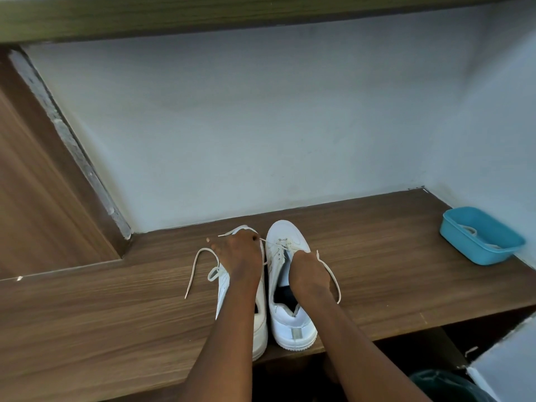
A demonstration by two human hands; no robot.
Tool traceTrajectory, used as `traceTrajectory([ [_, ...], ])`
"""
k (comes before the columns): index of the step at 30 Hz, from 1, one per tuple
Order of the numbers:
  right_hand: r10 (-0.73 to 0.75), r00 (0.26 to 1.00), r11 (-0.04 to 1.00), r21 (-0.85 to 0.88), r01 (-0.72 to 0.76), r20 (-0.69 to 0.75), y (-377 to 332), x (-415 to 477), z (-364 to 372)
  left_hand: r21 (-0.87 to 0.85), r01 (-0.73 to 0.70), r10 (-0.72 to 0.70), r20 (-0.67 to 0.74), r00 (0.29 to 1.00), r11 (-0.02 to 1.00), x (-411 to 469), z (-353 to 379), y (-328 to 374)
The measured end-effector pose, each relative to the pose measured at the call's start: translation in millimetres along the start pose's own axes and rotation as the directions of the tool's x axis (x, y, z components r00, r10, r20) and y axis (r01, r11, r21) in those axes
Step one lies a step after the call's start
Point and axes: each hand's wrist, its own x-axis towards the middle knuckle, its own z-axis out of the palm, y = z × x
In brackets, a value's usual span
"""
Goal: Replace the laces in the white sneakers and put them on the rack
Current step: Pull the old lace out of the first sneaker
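White laces [333, 274] — in 2 hands [240, 256] [309, 274]

A wood-grain counter [116, 300] is laid across the lower part of the view and set against a pale blue-grey wall [261, 126], which is turned at a corner on the right. On the left, a brown wooden panel [34, 184] is edged by a rough grey strip [72, 146]. A dark wooden beam [232, 10] is fixed overhead. Everything is softly, evenly lit.
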Motion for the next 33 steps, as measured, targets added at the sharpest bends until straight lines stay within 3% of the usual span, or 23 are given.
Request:
traceTrajectory([
  [4, -0.005, 1.000, 1.000, -0.007, 0.005, -0.010, 0, -1, 0, -0.058, 0.036, -0.039, -0.049, 0.998, 0.998, 5, 9, -7],
  [7, 0.000, 1.000, 1.000, 0.002, 0.000, -0.017, 0, -1, 0, -0.161, -0.153, 0.152, -0.019, 0.988, 0.975, 4, 8, -1],
  [10, 0.003, 1.000, 1.000, 0.007, -0.003, -0.015, -1, -1, 0, -0.134, -0.329, 0.342, 0.085, 0.936, 0.935, -3, 2, 9],
  [12, 0.005, 1.000, 1.000, 0.002, -0.005, -0.014, -1, -2, 0, -0.101, -0.384, 0.394, 0.114, 0.912, 0.918, -8, 1, 13],
  [19, -0.004, 1.000, 1.000, -0.022, 0.004, -0.008, -1, 0, 1, -0.018, -0.261, 0.261, 0.051, 0.964, 0.965, -9, -3, 12],
  [26, -0.001, 1.000, 1.000, -0.015, 0.000, -0.008, 0, -1, -1, -0.034, 0.011, -0.014, -0.094, 0.995, 0.999, -2, -3, -5],
  [29, 0.003, 1.000, 1.000, -0.009, -0.003, -0.005, 0, 0, -1, -0.063, -0.023, 0.020, -0.062, 0.998, 0.998, 0, -2, -4],
  [33, 0.002, 1.000, 1.000, -0.008, -0.002, -0.015, 0, 0, 1, -0.033, -0.190, 0.192, 0.060, 0.980, 0.981, -6, 4, 7],
])
